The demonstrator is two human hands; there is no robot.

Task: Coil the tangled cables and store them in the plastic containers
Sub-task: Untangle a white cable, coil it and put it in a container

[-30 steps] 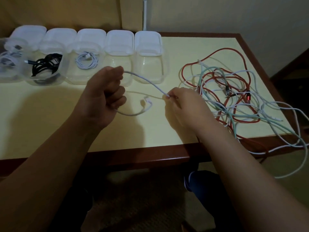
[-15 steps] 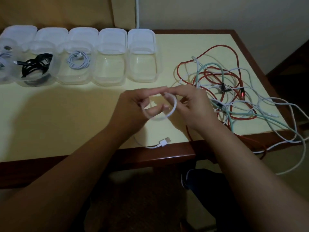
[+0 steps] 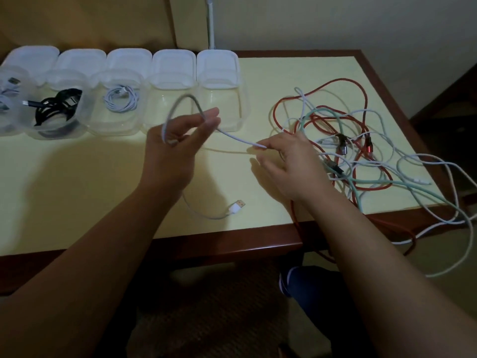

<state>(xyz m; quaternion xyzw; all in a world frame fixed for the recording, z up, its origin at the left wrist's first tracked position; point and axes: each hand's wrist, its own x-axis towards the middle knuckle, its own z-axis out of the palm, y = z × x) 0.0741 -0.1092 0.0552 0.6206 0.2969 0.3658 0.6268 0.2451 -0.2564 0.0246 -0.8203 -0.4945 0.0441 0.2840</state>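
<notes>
Head view: your left hand [image 3: 178, 140] grips a blurred loop of white cable [image 3: 232, 135] at frame centre; your right hand [image 3: 286, 164] pinches it. Leftmost container [image 3: 10, 99] is cut off.

Wood-edged yellow table [image 3: 296, 65], cream wall [image 3: 335, 19]

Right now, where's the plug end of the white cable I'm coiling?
The plug lies on the table near its front edge, between your two forearms, below the left hand that holds the loop.
</notes>
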